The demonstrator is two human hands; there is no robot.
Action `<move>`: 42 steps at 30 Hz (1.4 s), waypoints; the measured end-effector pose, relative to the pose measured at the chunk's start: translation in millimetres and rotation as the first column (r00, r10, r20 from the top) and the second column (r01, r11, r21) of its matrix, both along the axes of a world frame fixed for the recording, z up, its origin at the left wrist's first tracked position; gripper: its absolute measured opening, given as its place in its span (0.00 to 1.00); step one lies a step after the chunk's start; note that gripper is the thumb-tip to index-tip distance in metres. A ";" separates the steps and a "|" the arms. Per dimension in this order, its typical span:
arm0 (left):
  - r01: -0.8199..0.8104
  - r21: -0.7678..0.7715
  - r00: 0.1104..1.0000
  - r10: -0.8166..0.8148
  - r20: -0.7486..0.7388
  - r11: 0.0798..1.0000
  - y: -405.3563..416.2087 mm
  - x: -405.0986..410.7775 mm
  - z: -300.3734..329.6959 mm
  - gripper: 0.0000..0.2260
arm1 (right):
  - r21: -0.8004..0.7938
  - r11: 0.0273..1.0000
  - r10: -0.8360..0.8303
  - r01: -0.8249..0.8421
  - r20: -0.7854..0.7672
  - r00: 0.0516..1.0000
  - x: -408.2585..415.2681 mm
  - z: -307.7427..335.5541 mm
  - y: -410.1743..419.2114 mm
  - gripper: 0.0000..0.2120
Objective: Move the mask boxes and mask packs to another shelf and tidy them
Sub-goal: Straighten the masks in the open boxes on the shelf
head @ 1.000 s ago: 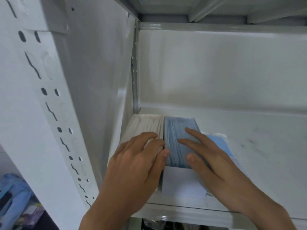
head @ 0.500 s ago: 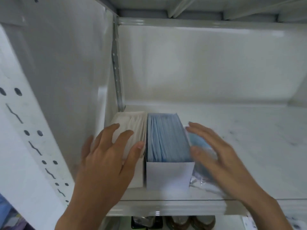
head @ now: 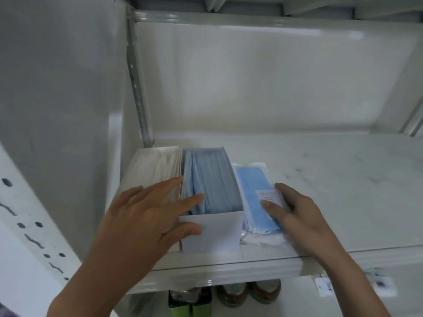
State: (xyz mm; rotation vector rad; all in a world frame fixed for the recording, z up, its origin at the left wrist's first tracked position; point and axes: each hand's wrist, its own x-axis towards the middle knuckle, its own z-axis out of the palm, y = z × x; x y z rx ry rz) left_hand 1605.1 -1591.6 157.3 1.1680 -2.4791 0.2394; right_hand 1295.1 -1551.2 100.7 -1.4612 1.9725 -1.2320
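Left hand (head: 137,216) spread wide, fingers straight, across the white-mask box (head: 153,170) and blue-mask box (head: 211,193). Right hand (head: 297,213) lies flat, fingers extended on the mask pack (head: 254,193) beside them. All sit at the shelf (head: 332,179)'s left end.

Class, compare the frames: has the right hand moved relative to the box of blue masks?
Yes. The right hand has shifted rightward off the box of blue masks and now rests on the mask pack beside it.

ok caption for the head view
Left hand steadies box of blue masks; right hand presses mask pack.
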 end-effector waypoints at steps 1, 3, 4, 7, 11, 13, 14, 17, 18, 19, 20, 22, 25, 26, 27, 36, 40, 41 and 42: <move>0.009 -0.018 1.000 -0.009 -0.005 1.000 -0.4 0.1 -0.8 0.25 | -0.003 1.000 0.020 -0.020 -0.002 1.000 2.2 1.7 -0.1 0.11; 0.027 -0.051 1.000 -0.028 -0.012 0.998 -1.9 0.6 -2.7 0.25 | 0.001 0.999 0.041 -0.041 -0.015 0.999 4.0 2.4 -0.6 0.12; 0.036 -0.067 0.999 -0.036 -0.011 0.997 -3.0 1.1 -3.7 0.25 | 0.006 0.999 0.042 -0.042 -0.016 0.999 3.0 0.9 -1.3 0.11; 0.055 -0.087 0.998 -0.057 -0.017 0.995 -4.6 1.2 -5.1 0.25 | 0.009 1.000 0.015 -0.015 0.019 1.000 -0.3 -2.9 -1.6 0.11; 0.095 -0.127 0.994 -0.101 -0.040 0.987 -6.6 0.5 -8.1 0.25 | 0.034 0.999 0.007 -0.007 0.004 1.000 0.2 -2.3 -2.4 0.30; 0.115 -0.148 0.990 -0.125 -0.058 0.982 -7.8 0.6 -8.7 0.25 | 0.032 0.999 0.024 -0.024 -0.007 1.000 0.7 -1.1 -3.1 0.27; 0.124 -0.158 0.988 -0.136 -0.066 0.980 -8.0 0.4 -8.9 0.25 | 0.030 0.999 0.029 -0.029 -0.010 1.000 0.6 -1.1 -3.4 0.26; 0.141 -0.174 0.984 -0.157 -0.081 0.975 -7.8 0.6 -8.9 0.26 | 0.022 0.999 0.034 -0.033 -0.021 0.999 1.1 -1.1 -3.0 0.22; 0.143 -0.168 0.985 -0.157 -0.070 0.975 -7.6 1.5 -8.8 0.26 | 0.020 0.999 0.032 -0.032 -0.018 0.999 1.0 -1.4 -2.7 0.22; 0.140 -0.159 0.987 -0.150 -0.049 0.977 -7.7 3.2 -8.7 0.27 | 0.019 0.999 0.029 -0.029 -0.011 1.000 0.8 -1.9 -2.4 0.22; 0.133 -0.152 0.990 -0.139 -0.026 0.979 -7.9 5.4 -8.5 0.27 | 0.020 0.999 0.026 -0.026 -0.006 1.000 0.1 -3.4 -2.5 0.24; 0.124 -0.140 0.992 -0.125 -0.001 0.982 -8.8 9.2 -9.3 0.27 | 0.029 0.999 0.019 -0.018 -0.011 1.000 -0.4 -6.0 -2.4 0.26; 0.135 -0.136 0.990 -0.137 -0.011 0.982 -11.0 10.5 -11.8 0.25 | 0.033 0.999 0.002 -0.002 -0.016 1.000 0.7 -7.9 -1.1 0.28; 0.141 -0.130 0.989 -0.145 -0.021 0.981 -11.9 10.3 -12.2 0.24 | 0.034 0.999 0.000 0.000 -0.012 1.000 1.2 -8.0 -0.8 0.28; 0.146 -0.126 0.988 -0.151 -0.027 0.981 -12.6 10.2 -12.5 0.25 | 0.036 0.999 -0.002 0.002 -0.013 1.000 2.0 -7.7 -0.4 0.28; 0.177 -0.147 0.983 -0.183 -0.025 0.973 -13.1 9.3 -12.0 0.25 | 0.036 0.999 -0.009 0.010 -0.033 0.999 4.8 -2.2 -0.8 0.30; 0.181 -0.143 0.982 -0.187 -0.027 0.973 -13.3 10.1 -11.5 0.25 | 0.039 0.999 -0.015 0.016 -0.048 0.999 5.0 1.9 -3.5 0.30; 0.188 -0.140 0.981 -0.194 -0.027 0.972 -13.8 10.6 -11.5 0.25 | 0.039 0.999 -0.016 0.018 -0.045 0.999 5.0 1.8 -4.0 0.30; 0.193 -0.132 0.980 -0.198 -0.027 0.972 -14.1 11.0 -11.0 0.25 | 0.041 0.999 -0.018 0.019 -0.043 0.999 5.0 2.0 -4.2 0.30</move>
